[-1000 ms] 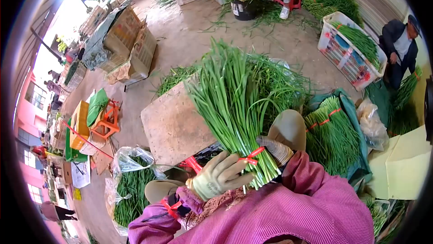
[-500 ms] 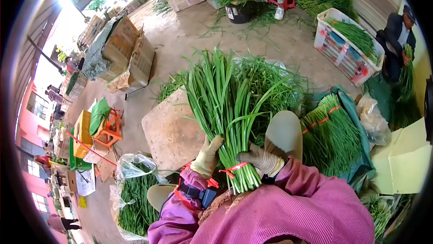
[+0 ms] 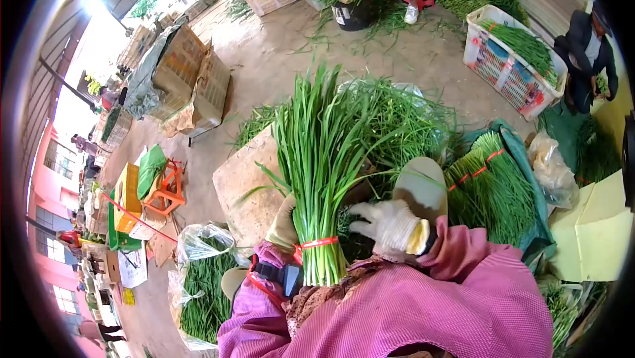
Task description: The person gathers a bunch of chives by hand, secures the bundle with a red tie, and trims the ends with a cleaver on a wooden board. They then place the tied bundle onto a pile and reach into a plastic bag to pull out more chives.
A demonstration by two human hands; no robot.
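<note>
A bunch of garlic chives stands nearly upright before me, leaves up, a red band round its pale stems. My left hand, in a light work glove, grips the bunch from the left; some of its fingers are hidden behind the stems. To the right of the bunch, my gloved right hand is apart from it, fingers spread and holding nothing. Behind the bunch spreads a heap of loose chives. A flat board lies left of the bunch.
Banded chives lie on a green sheet at my right. A clear bag of chives is at my left. Further off stand a white crate, an orange stool and stacked boxes. A co-worker sits at far right.
My right hand has let go of the bunch and moved right, fingers opening. The bunch has shifted left and turned more upright in my left hand.
</note>
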